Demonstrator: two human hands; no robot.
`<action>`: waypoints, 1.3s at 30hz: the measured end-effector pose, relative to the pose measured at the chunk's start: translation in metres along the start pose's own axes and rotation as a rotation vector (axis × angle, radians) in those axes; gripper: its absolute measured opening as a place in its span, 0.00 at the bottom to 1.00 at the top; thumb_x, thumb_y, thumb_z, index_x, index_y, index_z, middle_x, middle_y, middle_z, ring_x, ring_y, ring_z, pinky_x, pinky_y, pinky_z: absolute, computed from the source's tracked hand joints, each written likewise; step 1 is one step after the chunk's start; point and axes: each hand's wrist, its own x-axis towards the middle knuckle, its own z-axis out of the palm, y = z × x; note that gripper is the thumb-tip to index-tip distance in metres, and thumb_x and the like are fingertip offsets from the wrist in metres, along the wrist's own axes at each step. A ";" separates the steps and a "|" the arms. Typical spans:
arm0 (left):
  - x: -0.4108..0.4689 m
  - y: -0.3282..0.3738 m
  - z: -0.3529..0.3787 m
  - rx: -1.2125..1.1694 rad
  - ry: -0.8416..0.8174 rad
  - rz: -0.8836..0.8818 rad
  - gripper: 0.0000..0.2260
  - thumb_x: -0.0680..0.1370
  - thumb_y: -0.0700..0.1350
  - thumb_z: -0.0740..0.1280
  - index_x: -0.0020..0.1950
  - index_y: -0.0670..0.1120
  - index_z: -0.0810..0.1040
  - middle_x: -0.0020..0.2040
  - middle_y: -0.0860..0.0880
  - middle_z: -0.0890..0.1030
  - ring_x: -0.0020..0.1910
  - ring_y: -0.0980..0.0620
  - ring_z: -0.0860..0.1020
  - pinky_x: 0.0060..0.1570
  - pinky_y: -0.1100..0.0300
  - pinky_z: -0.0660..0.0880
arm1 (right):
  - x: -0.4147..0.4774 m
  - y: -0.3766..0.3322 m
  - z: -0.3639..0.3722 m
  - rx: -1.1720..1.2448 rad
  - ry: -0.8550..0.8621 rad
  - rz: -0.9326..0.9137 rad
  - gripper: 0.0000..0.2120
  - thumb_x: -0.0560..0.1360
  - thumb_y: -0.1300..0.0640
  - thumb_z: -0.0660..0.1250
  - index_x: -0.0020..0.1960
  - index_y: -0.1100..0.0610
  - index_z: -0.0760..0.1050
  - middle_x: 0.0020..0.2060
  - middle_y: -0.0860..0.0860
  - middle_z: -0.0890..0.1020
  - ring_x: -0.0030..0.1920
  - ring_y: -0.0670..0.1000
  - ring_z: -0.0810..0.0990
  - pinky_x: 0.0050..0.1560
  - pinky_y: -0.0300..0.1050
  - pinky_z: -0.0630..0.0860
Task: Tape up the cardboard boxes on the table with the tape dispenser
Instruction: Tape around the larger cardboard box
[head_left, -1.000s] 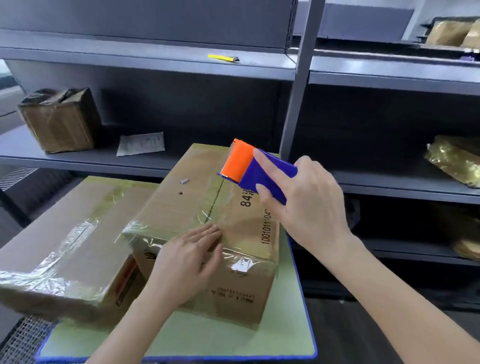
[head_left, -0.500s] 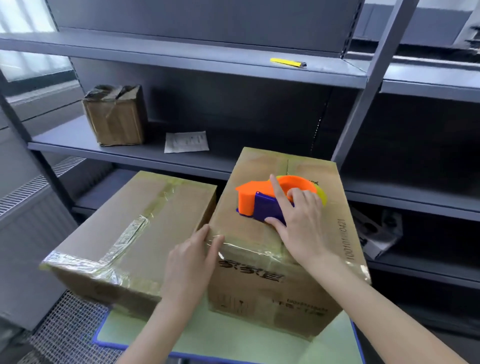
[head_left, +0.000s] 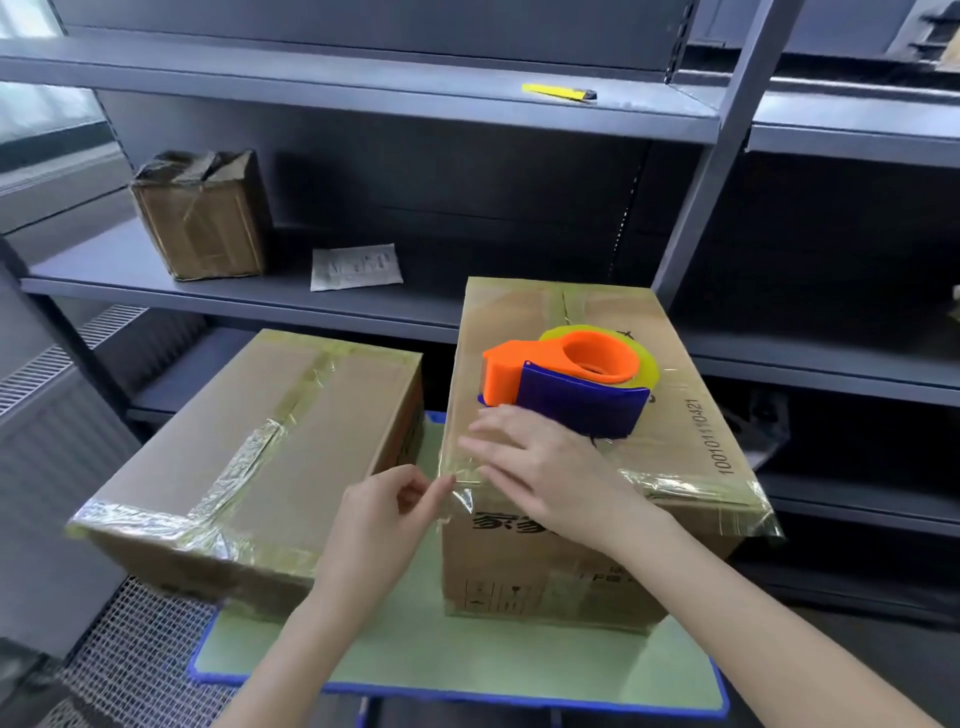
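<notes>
An orange and blue tape dispenser with a yellowish tape roll lies on its side on top of the right cardboard box. Nothing holds it. My right hand lies flat with straight fingers on the box's near left top edge, over clear tape. My left hand pinches a loose flap of clear tape at that box's near left corner. The left cardboard box, taped along its seam and front edge, stands beside it. Both boxes rest on a green table with a blue rim.
Grey metal shelving stands right behind the table, with an upright post behind the right box. On it sit a small taped box, a paper slip and a yellow utility knife. A wire mesh surface lies at lower left.
My right hand set the dispenser down on the right box and let go, then slid to the near left edge. My left hand moved from the box's side to pinching the tape flap.
</notes>
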 end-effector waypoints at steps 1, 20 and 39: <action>0.000 0.000 0.000 -0.049 -0.031 -0.008 0.11 0.74 0.51 0.69 0.34 0.48 0.80 0.31 0.58 0.81 0.33 0.62 0.78 0.34 0.72 0.70 | 0.003 0.000 0.003 0.040 -0.082 -0.014 0.20 0.78 0.51 0.55 0.61 0.60 0.78 0.61 0.56 0.78 0.67 0.56 0.72 0.68 0.48 0.67; 0.019 -0.053 0.025 0.098 0.145 0.662 0.15 0.82 0.51 0.58 0.39 0.43 0.69 0.32 0.47 0.72 0.35 0.52 0.67 0.35 0.62 0.66 | 0.003 -0.001 0.023 0.052 -0.148 -0.044 0.22 0.77 0.52 0.54 0.66 0.58 0.74 0.64 0.51 0.76 0.66 0.51 0.73 0.67 0.45 0.61; 0.036 -0.019 0.036 0.345 -0.013 0.996 0.18 0.82 0.51 0.58 0.66 0.41 0.74 0.67 0.46 0.74 0.68 0.51 0.71 0.65 0.51 0.70 | -0.029 0.024 -0.004 -0.239 -0.326 0.059 0.29 0.78 0.45 0.49 0.68 0.63 0.70 0.67 0.56 0.72 0.69 0.51 0.70 0.67 0.46 0.63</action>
